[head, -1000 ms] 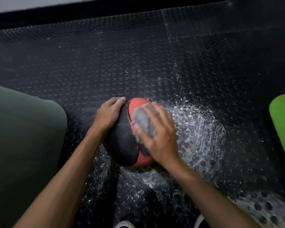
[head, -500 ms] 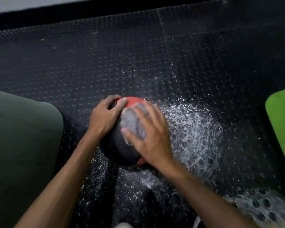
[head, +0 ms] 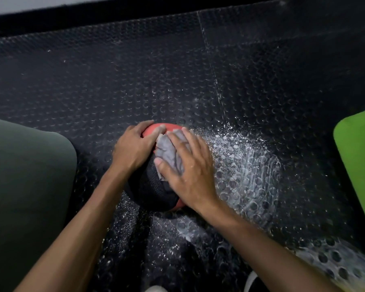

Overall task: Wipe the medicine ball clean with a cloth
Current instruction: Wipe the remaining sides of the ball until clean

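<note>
I am seeing the round red-and-black medicine ball resting on the black studded rubber floor. The right hand, fingers spread flat, is pressing the crumpled grey cloth higher up the ball than a second ago. The left hand is now lying flat on top, so I judge the wiping is continuing.

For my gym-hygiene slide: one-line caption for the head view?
Right hand presses a gray cloth on a red-and-black medicine ball that the left hand steadies.
</note>
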